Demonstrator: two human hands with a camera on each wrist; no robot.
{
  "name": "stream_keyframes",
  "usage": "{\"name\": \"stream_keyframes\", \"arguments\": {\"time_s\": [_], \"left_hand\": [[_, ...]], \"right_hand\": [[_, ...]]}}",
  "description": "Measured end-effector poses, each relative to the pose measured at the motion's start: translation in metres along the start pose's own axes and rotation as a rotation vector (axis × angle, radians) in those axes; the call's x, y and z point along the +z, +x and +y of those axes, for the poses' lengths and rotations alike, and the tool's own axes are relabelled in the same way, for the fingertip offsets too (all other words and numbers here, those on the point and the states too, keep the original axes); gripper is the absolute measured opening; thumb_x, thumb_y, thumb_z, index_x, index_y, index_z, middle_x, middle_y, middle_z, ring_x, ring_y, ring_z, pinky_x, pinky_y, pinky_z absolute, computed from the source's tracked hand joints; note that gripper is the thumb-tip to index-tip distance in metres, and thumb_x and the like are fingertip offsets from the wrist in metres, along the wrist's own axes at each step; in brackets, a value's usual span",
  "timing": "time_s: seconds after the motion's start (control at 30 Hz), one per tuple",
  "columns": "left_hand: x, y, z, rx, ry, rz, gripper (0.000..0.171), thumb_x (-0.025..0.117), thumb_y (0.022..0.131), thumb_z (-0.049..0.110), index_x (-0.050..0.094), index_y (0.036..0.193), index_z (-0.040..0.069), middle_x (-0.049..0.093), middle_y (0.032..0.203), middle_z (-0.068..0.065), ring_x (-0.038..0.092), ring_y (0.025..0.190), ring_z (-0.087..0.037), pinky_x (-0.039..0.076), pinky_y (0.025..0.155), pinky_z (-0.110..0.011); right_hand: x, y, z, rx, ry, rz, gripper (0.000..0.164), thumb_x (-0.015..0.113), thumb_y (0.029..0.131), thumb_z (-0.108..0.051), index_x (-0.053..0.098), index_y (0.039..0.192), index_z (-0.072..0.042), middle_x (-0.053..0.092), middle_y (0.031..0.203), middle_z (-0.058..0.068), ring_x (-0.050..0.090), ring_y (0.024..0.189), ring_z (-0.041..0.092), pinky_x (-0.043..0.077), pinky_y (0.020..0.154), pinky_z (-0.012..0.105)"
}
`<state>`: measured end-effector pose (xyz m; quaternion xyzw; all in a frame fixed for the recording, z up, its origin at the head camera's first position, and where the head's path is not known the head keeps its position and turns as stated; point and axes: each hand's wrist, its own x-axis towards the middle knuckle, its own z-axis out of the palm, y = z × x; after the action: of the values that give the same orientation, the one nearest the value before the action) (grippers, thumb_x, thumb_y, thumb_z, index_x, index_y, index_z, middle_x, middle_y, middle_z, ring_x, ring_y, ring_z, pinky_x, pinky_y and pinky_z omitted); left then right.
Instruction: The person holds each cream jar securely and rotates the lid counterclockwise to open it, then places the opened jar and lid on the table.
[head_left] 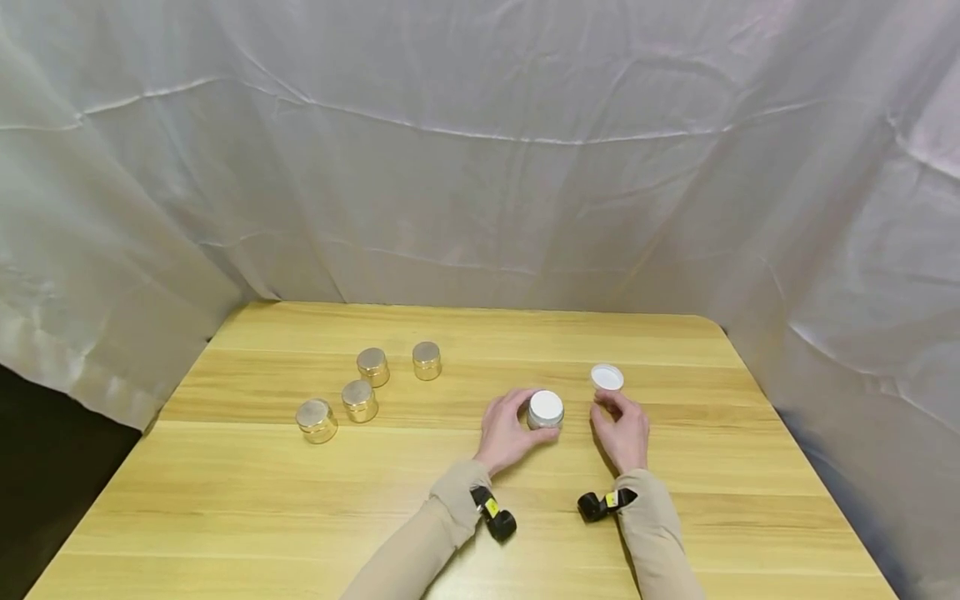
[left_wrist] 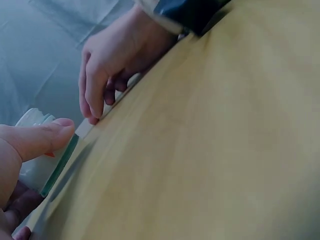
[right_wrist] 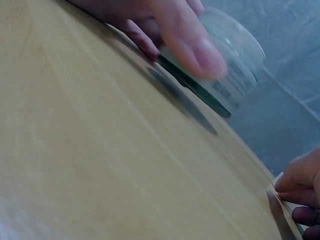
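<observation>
My left hand (head_left: 512, 432) holds a small clear glass jar (head_left: 545, 409), thumb on the near side and fingers around the far side. The jar's top shows white, and a printed label shows on its side in the right wrist view. There, its thick base (right_wrist: 200, 95) is tilted close over the table, with a shadow below. To the right, my right hand (head_left: 624, 433) has its fingers curled at the near edge of a round white lid (head_left: 607, 377), pinching it between thumb and fingertips. Part of the lid is hidden by those fingers in both wrist views.
Several gold lidded jars stand on the left of the wooden table (head_left: 480, 333): one at the front left (head_left: 317, 421), another gold jar (head_left: 360, 401) beside it, and a farther gold jar (head_left: 427, 361). A grey curtain (head_left: 480, 183) hangs behind the table and along its sides.
</observation>
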<state>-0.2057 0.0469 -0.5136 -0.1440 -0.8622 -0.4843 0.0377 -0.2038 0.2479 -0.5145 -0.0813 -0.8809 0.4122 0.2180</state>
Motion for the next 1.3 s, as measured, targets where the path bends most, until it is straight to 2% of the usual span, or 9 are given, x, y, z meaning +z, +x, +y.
{"name": "stream_keyframes", "arguments": {"time_s": [0.17, 0.4, 0.53, 0.7, 0.8, 0.9, 0.97, 1.1, 1.3], "left_hand": [[0.010, 0.017, 0.003, 0.010, 0.050, 0.027, 0.063, 0.087, 0.076, 0.035, 0.063, 0.133, 0.021, 0.068, 0.127, -0.001, 0.060, 0.120, -0.021, 0.038, 0.114, -0.047], [0.025, 0.038, 0.009, -0.011, 0.096, 0.042, 0.069, 0.086, 0.077, 0.034, 0.059, 0.137, 0.018, 0.068, 0.134, -0.002, 0.063, 0.121, -0.019, 0.036, 0.116, -0.040], [0.033, 0.047, 0.010, -0.031, 0.102, 0.040, 0.073, 0.087, 0.077, 0.035, 0.055, 0.141, 0.017, 0.066, 0.137, -0.002, 0.063, 0.123, -0.019, 0.035, 0.117, -0.039], [0.039, 0.053, 0.011, -0.030, 0.124, 0.035, 0.078, 0.086, 0.078, 0.036, 0.050, 0.145, 0.016, 0.065, 0.139, -0.001, 0.058, 0.130, -0.022, 0.034, 0.120, -0.041], [0.043, 0.056, 0.011, -0.018, 0.131, 0.041, 0.079, 0.085, 0.079, 0.036, 0.048, 0.146, 0.015, 0.065, 0.139, -0.001, 0.057, 0.130, -0.023, 0.037, 0.118, -0.041], [0.045, 0.057, 0.011, -0.023, 0.108, 0.062, 0.078, 0.086, 0.078, 0.034, 0.049, 0.145, 0.015, 0.066, 0.137, -0.001, 0.058, 0.125, -0.023, 0.044, 0.111, -0.039], [0.045, 0.057, 0.011, -0.028, 0.069, 0.087, 0.077, 0.087, 0.077, 0.030, 0.051, 0.143, 0.014, 0.068, 0.134, -0.002, 0.062, 0.115, -0.022, 0.050, 0.102, -0.037], [0.044, 0.058, 0.011, -0.030, 0.004, 0.120, 0.074, 0.088, 0.077, 0.022, 0.052, 0.141, 0.013, 0.070, 0.131, -0.002, 0.066, 0.099, -0.018, 0.054, 0.090, -0.033], [0.044, 0.059, 0.011, -0.022, -0.061, 0.115, 0.062, 0.079, 0.085, 0.010, 0.051, 0.141, 0.010, 0.067, 0.132, -0.007, 0.070, 0.103, -0.020, 0.056, 0.094, -0.034]], "right_hand": [[0.001, 0.001, 0.001, -0.004, -0.002, -0.001, 0.021, 0.070, 0.085, -0.001, 0.076, 0.105, -0.001, 0.077, 0.101, 0.017, 0.072, 0.096, 0.035, 0.053, 0.092, 0.045], [0.003, 0.001, 0.002, -0.037, -0.014, 0.042, 0.017, 0.065, 0.083, 0.002, 0.076, 0.095, -0.003, 0.075, 0.087, 0.015, 0.064, 0.079, 0.026, 0.047, 0.075, 0.032], [0.004, 0.001, 0.002, -0.032, -0.010, 0.054, 0.018, 0.063, 0.083, 0.004, 0.076, 0.091, -0.004, 0.074, 0.085, 0.014, 0.059, 0.077, 0.020, 0.042, 0.073, 0.025], [0.004, 0.001, 0.002, -0.037, -0.002, 0.053, 0.019, 0.061, 0.082, 0.006, 0.075, 0.090, -0.003, 0.073, 0.086, 0.015, 0.059, 0.077, 0.022, 0.042, 0.073, 0.026], [0.004, 0.001, 0.003, -0.035, -0.008, 0.047, 0.020, 0.061, 0.082, 0.007, 0.075, 0.090, -0.003, 0.074, 0.087, 0.015, 0.060, 0.078, 0.023, 0.044, 0.073, 0.027], [0.005, 0.001, 0.003, -0.036, -0.007, 0.041, 0.020, 0.061, 0.082, 0.007, 0.076, 0.090, -0.004, 0.075, 0.087, 0.014, 0.062, 0.078, 0.022, 0.046, 0.073, 0.028], [0.005, 0.001, 0.003, -0.039, -0.005, 0.037, 0.020, 0.061, 0.082, 0.007, 0.076, 0.090, -0.004, 0.075, 0.086, 0.014, 0.062, 0.077, 0.021, 0.046, 0.074, 0.029], [0.005, 0.001, 0.003, -0.040, -0.005, 0.041, 0.021, 0.061, 0.081, 0.006, 0.076, 0.089, -0.005, 0.075, 0.085, 0.013, 0.061, 0.076, 0.018, 0.047, 0.074, 0.030], [0.004, 0.001, 0.004, -0.044, 0.003, 0.049, 0.020, 0.061, 0.081, 0.007, 0.076, 0.088, -0.004, 0.074, 0.084, 0.014, 0.058, 0.074, 0.014, 0.045, 0.072, 0.026]]}}
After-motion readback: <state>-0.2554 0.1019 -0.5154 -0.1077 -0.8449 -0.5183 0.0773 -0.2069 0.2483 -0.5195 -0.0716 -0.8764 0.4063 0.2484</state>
